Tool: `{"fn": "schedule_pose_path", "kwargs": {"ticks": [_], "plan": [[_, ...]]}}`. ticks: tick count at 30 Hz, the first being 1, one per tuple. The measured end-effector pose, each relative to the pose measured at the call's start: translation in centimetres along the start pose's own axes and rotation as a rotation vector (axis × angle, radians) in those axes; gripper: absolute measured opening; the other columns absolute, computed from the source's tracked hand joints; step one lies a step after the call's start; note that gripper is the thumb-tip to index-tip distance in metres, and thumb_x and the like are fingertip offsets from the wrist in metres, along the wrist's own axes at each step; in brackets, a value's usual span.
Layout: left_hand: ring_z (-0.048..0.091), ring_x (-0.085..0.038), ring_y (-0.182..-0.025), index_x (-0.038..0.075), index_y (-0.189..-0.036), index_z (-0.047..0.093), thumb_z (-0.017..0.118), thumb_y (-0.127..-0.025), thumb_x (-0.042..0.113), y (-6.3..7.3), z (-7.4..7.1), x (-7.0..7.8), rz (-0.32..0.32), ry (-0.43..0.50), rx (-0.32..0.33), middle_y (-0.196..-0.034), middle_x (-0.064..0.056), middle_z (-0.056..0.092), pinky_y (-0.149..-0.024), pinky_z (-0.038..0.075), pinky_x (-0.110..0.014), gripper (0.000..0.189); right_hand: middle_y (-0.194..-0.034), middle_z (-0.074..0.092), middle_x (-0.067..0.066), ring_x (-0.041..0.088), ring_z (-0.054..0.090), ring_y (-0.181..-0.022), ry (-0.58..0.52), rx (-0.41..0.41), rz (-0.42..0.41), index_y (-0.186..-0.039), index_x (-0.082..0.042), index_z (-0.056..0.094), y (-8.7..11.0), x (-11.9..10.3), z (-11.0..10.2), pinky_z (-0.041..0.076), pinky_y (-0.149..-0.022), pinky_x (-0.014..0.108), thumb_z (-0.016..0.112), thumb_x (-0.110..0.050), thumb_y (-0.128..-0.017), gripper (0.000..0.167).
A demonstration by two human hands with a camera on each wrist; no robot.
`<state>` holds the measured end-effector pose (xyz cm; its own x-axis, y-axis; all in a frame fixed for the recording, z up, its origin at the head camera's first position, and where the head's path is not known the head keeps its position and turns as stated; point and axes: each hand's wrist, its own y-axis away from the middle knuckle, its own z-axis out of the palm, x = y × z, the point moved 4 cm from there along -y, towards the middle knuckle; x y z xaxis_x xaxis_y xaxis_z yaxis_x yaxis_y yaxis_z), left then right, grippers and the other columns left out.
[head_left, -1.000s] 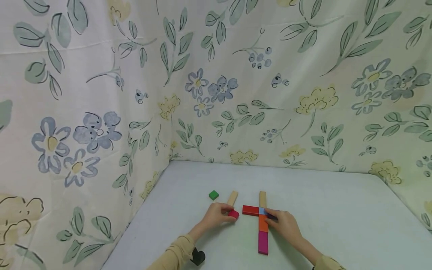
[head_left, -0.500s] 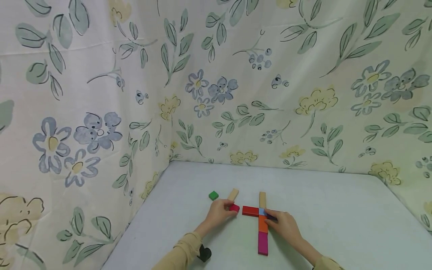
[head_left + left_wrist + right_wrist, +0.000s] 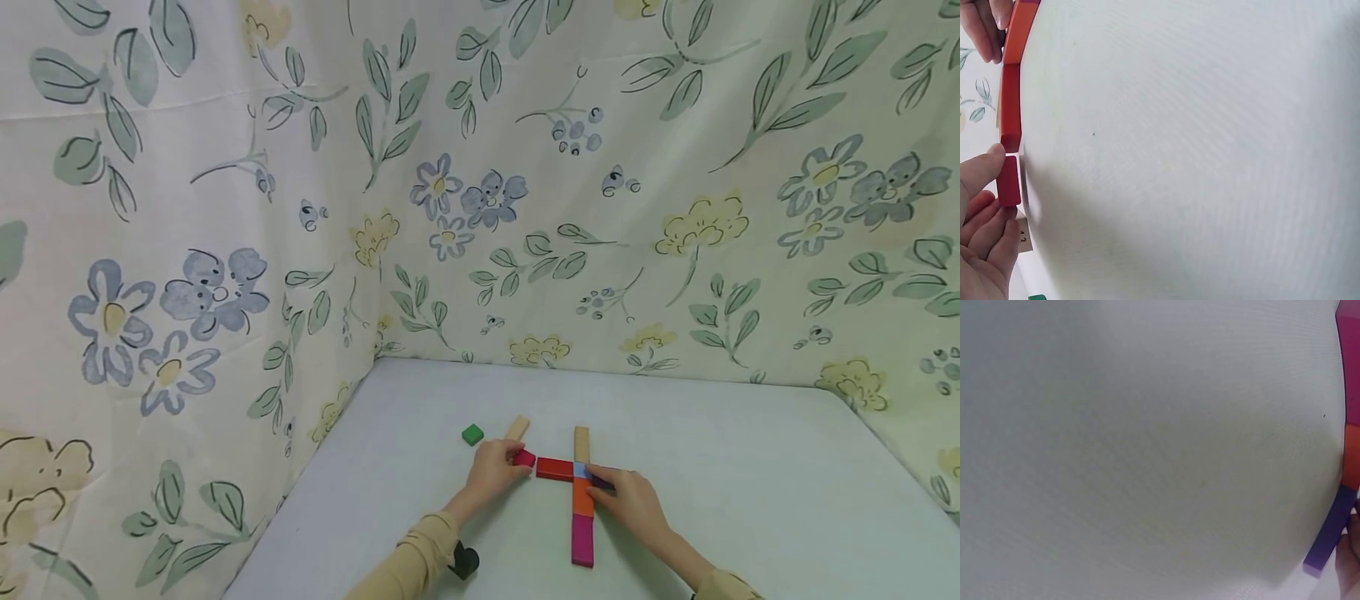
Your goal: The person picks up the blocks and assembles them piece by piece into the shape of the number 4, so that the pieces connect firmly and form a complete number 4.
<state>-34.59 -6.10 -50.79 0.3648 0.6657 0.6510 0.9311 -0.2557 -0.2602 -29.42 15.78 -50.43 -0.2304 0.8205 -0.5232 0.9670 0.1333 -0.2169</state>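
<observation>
A small crimson block (image 3: 525,458) is pinched between the thumb and fingers of my left hand (image 3: 491,471). A narrow gap parts it from the left end of a longer red block (image 3: 555,469) in the left wrist view. That red block meets a light blue square (image 3: 580,470), with a plain wood block (image 3: 582,443) behind it and an orange block (image 3: 582,497) then a magenta block (image 3: 582,540) in front. On the right side of this cross, my right hand (image 3: 636,500) holds a purple block (image 3: 1332,528) between thumb and fingers; the hand partly hides it.
A loose plain wood block (image 3: 517,428) lies just behind the left hand, and a green block (image 3: 472,434) sits farther left. The white table (image 3: 750,467) is bounded by a floral curtain (image 3: 600,208). A black device (image 3: 465,561) sits at my left wrist.
My left hand has moved away from me and slightly right, carrying the crimson block up to the red block's left end. The right hand stays at the purple block.
</observation>
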Motion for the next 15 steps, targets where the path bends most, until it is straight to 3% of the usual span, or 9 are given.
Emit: {"fn": "schedule_pose_path", "kwargs": {"ticks": [7, 15], "plan": [[0.058, -0.008, -0.08, 0.001, -0.107, 0.071, 0.08, -0.074, 0.013, -0.1, 0.26, -0.18, -0.011, -0.027, 0.004, -0.098, -0.008, 0.073, -0.07, 0.048, -0.023, 0.036, -0.109, 0.071, 0.013, 0.024, 0.067, -0.094, 0.001, 0.015, 0.001, -0.112, -0.007, 0.071, -0.05, 0.01, 0.11, 0.054, -0.08, 0.042, 0.077, -0.015, -0.077, 0.036], [0.063, -0.014, -0.086, 0.002, -0.107, 0.071, 0.08, -0.074, 0.015, 0.0, 0.42, 0.08, -0.012, -0.041, 0.013, -0.098, -0.007, 0.073, -0.089, 0.045, -0.043, 0.037, -0.11, 0.071, 0.011, 0.026, 0.067, -0.098, -0.014, 0.012, -0.001, -0.112, -0.007, 0.07, -0.08, 0.1, 0.26, 0.053, -0.083, 0.042, 0.076, -0.015, -0.078, 0.036]]}}
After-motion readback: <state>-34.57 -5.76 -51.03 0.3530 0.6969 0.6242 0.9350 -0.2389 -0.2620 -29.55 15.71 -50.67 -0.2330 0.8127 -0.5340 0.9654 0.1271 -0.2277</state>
